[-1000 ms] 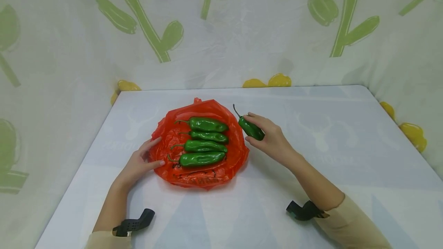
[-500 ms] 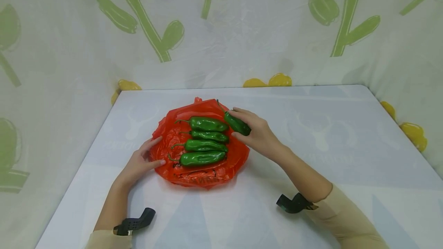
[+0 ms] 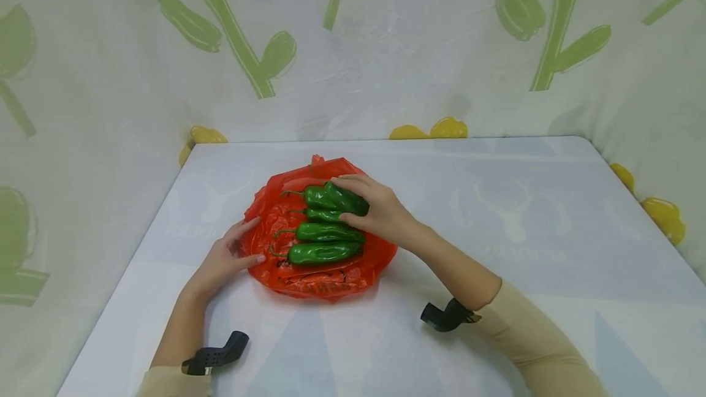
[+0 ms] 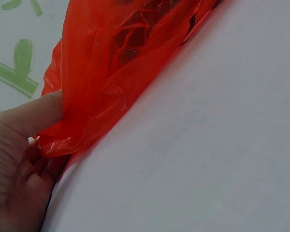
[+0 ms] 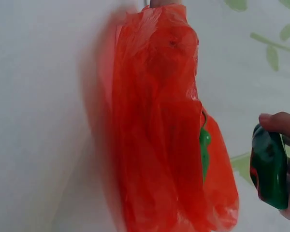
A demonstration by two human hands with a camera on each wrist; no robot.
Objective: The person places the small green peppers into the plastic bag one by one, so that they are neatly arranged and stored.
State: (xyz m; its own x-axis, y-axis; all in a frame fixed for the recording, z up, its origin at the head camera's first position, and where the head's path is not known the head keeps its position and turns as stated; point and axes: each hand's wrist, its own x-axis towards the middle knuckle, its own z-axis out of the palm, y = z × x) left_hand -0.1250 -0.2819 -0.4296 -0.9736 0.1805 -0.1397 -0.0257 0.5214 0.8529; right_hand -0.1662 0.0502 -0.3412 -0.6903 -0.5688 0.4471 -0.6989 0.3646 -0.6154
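Note:
A red plastic bag [image 3: 270, 274] lies spread open on the table, with several green peppers [image 3: 325, 254] in a row on it, their stems to the left. My left hand [image 3: 217, 259] holds the bag's left edge; in the left wrist view, its thumb and fingers [image 4: 43, 113] are on either side of the red plastic [image 4: 94, 106]. My right hand [image 3: 380, 207] grips another green pepper [image 3: 347, 199] above the right ends of the farthest ones, partly hiding them. From the right wrist, that held pepper [image 5: 269, 169] shows raised beside the bag [image 5: 154, 121].
The white table [image 3: 496, 219] has faint printed patterns and extends to the right of the bag. A pale curtain [image 3: 386, 66] with green leaf prints stands along the back and sides. Black wrist cameras [image 3: 447, 315] sit on both forearms.
My right hand has moved left with its pepper, from beside the bag's right edge to over the far peppers in the row. The left hand has stayed in place on the bag.

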